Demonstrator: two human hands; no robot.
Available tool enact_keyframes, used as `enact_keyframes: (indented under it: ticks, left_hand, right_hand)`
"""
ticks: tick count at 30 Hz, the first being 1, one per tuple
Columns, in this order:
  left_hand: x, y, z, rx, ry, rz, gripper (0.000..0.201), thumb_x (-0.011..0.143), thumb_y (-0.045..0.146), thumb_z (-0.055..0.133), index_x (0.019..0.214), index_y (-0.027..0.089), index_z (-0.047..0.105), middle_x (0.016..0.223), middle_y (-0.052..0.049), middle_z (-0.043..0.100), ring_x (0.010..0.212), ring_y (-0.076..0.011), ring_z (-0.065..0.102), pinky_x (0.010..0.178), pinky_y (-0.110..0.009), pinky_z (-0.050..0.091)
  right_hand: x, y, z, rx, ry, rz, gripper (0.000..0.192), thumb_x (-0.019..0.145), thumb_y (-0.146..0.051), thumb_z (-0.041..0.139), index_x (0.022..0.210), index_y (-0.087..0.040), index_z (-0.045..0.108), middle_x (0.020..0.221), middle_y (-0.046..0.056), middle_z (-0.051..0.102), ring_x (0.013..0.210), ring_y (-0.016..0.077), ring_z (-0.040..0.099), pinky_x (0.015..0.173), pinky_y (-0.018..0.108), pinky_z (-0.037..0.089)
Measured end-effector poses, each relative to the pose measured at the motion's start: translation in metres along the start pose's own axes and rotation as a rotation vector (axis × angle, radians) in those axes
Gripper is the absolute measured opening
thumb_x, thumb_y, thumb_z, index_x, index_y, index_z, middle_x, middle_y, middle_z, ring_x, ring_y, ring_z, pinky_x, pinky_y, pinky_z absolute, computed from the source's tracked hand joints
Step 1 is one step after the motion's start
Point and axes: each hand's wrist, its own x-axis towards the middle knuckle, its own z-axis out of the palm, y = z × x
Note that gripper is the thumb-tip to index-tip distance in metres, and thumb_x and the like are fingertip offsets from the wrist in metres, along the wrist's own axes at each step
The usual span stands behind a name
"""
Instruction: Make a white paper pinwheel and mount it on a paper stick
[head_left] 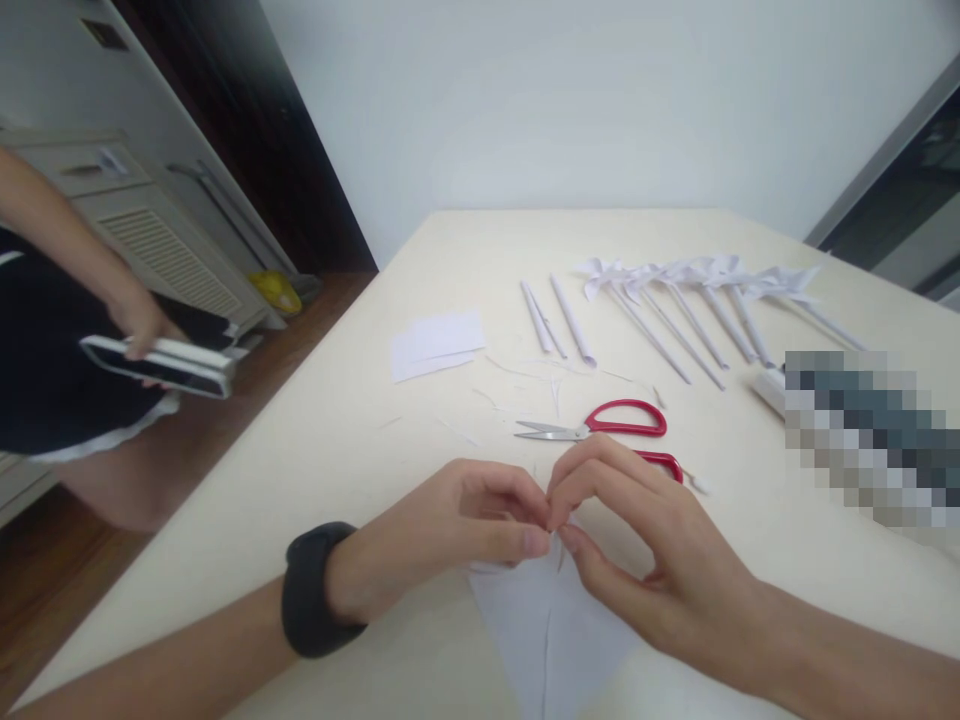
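A sheet of white paper (517, 630) lies on the table just in front of me, with a slit running up its middle. Over its far part, the fingertips of my two hands meet. Thumb and fingers of my left hand (472, 520), with a black band on the wrist, are pinched on the paper. Also in a pinch at the paper is my right hand (652, 540); a thin strip shows by its thumb. The fingers hide the exact grip. Just beyond my hands lie scissors (570, 432) with red handles, the blades pointing left.
Paper squares (439, 340) lie at the left, rolled paper tubes (572, 320) farther back. Several white paper pinwheels (697, 275) on sticks lie at the back right. Thin paper scraps (517, 370) are scattered between. A blurred-out object (870, 435) sits at right. Another person's hand (142, 320) holds a phone-like device.
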Motion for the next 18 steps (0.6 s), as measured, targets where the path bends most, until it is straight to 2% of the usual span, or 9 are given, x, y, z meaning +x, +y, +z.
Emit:
enact_keyframes:
  ticks: [5,10,18]
  left_hand:
    - [0.0018,-0.0034,0.0030,-0.082,-0.001,0.030,0.006,0.069,0.014,0.065,0.072,0.014,0.060,0.071,0.001,0.058,0.065,-0.0098,0.052,0.061,-0.023,0.040]
    - [0.0008,-0.0022,0.0062,-0.122,0.007,0.038,0.006,0.067,0.013,0.066,0.070,0.013,0.062,0.072,0.000,0.057,0.069,-0.0105,0.052,0.064,-0.023,0.039]
    - [-0.0026,-0.0003,0.0055,-0.015,0.059,0.068,0.013,0.070,0.025,0.065,0.068,0.013,0.062,0.077,-0.003,0.057,0.077,-0.0147,0.052,0.065,-0.025,0.038]
  right_hand:
    - [0.0007,-0.0006,-0.0008,0.045,0.000,0.006,0.024,0.072,0.001,0.049,0.085,-0.019,0.052,0.088,0.000,0.050,0.083,0.0122,0.050,0.072,0.026,0.041]
    - [0.0026,-0.0009,-0.0023,0.091,-0.014,0.010,0.024,0.072,0.002,0.050,0.085,-0.018,0.052,0.089,0.000,0.050,0.084,0.0111,0.050,0.073,0.024,0.041]
    - [0.0011,-0.0026,-0.0034,0.123,0.002,0.022,0.025,0.072,0.003,0.051,0.083,-0.020,0.052,0.086,-0.001,0.051,0.080,0.0109,0.050,0.070,0.024,0.042]
